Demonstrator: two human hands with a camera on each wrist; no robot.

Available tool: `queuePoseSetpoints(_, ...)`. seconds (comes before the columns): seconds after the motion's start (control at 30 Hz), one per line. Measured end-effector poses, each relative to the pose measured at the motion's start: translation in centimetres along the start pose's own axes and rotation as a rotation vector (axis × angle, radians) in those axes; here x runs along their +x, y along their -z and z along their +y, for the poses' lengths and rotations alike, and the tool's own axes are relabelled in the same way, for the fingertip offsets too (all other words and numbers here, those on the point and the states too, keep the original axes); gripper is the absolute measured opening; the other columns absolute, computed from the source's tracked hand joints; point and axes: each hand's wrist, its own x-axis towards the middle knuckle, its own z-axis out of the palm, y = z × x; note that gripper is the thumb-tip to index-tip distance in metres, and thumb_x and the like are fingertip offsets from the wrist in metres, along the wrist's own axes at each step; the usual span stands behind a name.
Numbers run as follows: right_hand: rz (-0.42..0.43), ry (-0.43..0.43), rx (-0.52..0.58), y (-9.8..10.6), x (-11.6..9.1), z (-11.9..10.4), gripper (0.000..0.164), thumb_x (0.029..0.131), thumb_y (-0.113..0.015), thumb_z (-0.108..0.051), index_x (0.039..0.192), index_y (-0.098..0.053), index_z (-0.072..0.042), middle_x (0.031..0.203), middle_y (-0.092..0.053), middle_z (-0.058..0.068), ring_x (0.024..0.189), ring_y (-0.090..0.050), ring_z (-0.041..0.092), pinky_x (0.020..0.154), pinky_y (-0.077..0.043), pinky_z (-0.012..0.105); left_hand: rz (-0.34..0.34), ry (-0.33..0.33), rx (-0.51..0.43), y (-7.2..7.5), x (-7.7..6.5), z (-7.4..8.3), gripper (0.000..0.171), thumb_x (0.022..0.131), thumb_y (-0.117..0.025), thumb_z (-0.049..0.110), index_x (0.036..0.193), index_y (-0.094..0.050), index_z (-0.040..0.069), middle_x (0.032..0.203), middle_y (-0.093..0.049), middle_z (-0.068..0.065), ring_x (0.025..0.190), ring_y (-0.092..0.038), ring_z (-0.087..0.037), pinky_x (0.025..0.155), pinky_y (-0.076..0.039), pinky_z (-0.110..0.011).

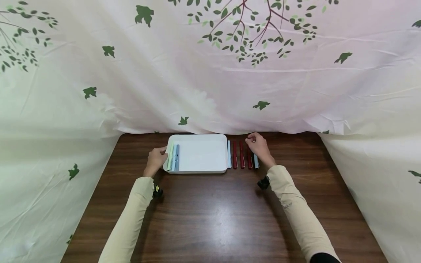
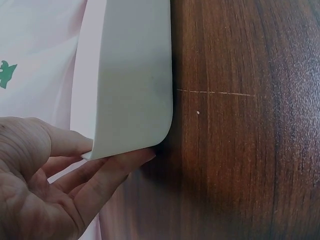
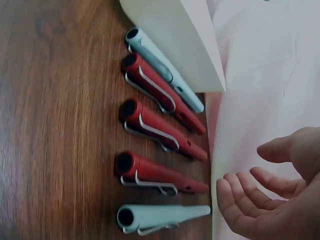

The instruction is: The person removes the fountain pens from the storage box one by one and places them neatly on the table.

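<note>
My left hand (image 1: 156,160) grips the left side of a white tray (image 1: 204,153), thumb on the rim and fingers against the outer wall, as the left wrist view shows. Inside the tray, at its left end, lie a light green pen (image 1: 170,157), a light blue pen (image 1: 174,157) and a grey-blue pen (image 1: 177,157). My right hand (image 1: 258,147) hovers near the far ends of a row of pens, fingers loosely bent and holding nothing. That row has three red pens (image 3: 152,127) between two pale blue pens, one beside the tray (image 3: 162,67) and one at the outer end (image 3: 162,214).
A dark brown wooden table (image 1: 204,212) carries everything. Pale cloth (image 1: 197,91) with leaf and bird prints hangs along its back and sides. Small black cameras (image 1: 263,182) sit on both wrists.
</note>
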Motion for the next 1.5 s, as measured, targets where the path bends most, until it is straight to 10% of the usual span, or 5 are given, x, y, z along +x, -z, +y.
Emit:
queuePoseSetpoints(0.6,-0.017,0.106,0.207,-4.4,-0.3,-3.6,0.034,0.108,-0.053,-0.011,0.134,-0.058,0.01,0.118,-0.063,0.024,0.104,-0.065,0.045,0.086,-0.06,0.047,-0.023,-0.034,0.02,0.3,0.1,0.0,0.047,0.106,-0.052,0.013,0.152,-0.054,0.005,0.054,-0.049,-0.002,0.042,-0.031,-0.011,0.045,-0.036,-0.028)
queuePoseSetpoints(1.5,-0.205,0.071,0.344,-10.7,-1.6,-8.4,0.042,0.106,-0.059,-0.011,0.144,-0.05,0.007,0.127,-0.059,0.024,0.108,-0.068,0.047,0.084,-0.062,0.052,-0.039,-0.043,0.012,0.4,-0.2,-0.3,0.047,0.108,-0.052,0.015,0.154,-0.052,0.006,0.054,-0.045,0.0,0.044,-0.039,-0.012,0.047,-0.042,-0.029)
